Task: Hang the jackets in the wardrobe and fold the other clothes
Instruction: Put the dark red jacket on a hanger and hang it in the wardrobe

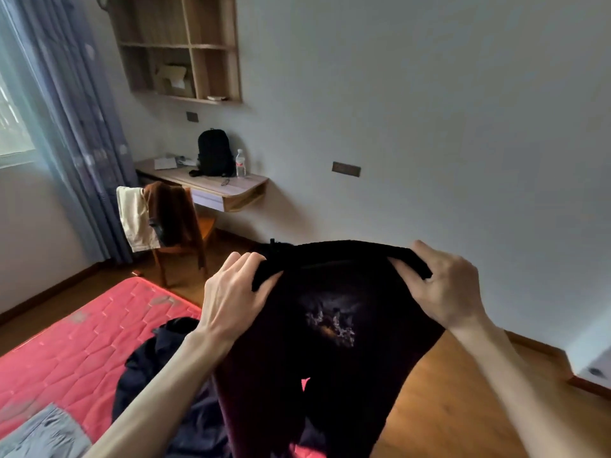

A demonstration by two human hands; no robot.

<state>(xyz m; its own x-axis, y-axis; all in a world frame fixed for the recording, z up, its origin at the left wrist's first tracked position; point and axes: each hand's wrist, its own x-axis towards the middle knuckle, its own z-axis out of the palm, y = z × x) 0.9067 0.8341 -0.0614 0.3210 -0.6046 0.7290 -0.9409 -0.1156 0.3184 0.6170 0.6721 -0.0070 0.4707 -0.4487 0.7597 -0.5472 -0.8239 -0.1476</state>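
While both hands hold it up in front of the chest, the dark garment [317, 342] hangs down over the corner of the red mattress [76, 345], its top edge stretched between them. The left hand [231, 292] pinches the left end of that thick edge, thumb on the near side and fingers curled over the top; the right hand [443, 285] grips the right end the same way. A pale printed patch shows on the cloth a little below the edge. Whether it is a top or trousers I cannot tell, though the lower part seems to split in two.

Judging from this, the step in hand is spreading the piece out to see what it is and how to fold it. Next it likely needs laying flat on the mattress, which calls for lowering both hands together so the cloth does not bunch.

Another dark piece [158, 368] lies crumpled on the mattress just beside the hanging one, and something grey [43, 431] sits at the near left corner. Across the room a chair [185, 236] carries a brown garment [172, 213] and a cream one [134, 219], next to a wall desk [211, 186] with a black backpack [215, 153] and a water bottle [240, 163]
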